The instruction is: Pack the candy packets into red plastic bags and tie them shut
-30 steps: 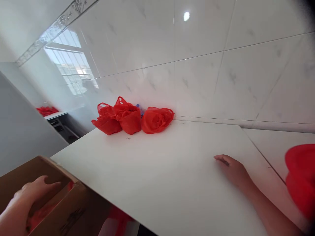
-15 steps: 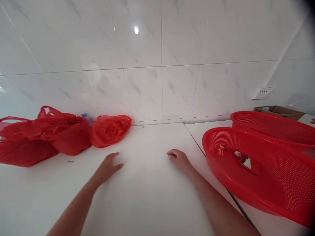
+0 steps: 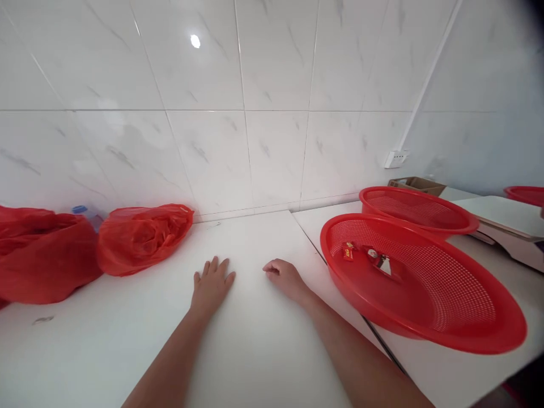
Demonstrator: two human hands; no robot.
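Note:
My left hand point(image 3: 210, 290) lies palm down on the white table point(image 3: 250, 351), fingers spread, holding nothing. To its right, my right hand point(image 3: 289, 280) rests on the same table with its fingers curled in toward the thumb; nothing shows in it. A red plastic basket point(image 3: 399, 309) with mesh sides stands right of my right hand, apart from it. Inside lie a few small red wrapped packets point(image 3: 348, 252), one with a white patch. A red plastic bag point(image 3: 147, 241), bunched up, sits beyond my left hand, by the wall.
Another full-looking red bag point(image 3: 46, 260) is at the far left, with a blue-capped bottle point(image 3: 80, 211) behind. A second red basket point(image 3: 419, 209) stands behind the first. Past it are a cardboard box point(image 3: 419, 185) and a flat-topped white device point(image 3: 505, 215). A tiled wall point(image 3: 276, 153) closes the back.
My view has swung to the right. My left hand has turned palm down and spread flat on the table. My right hand keeps its curled shape.

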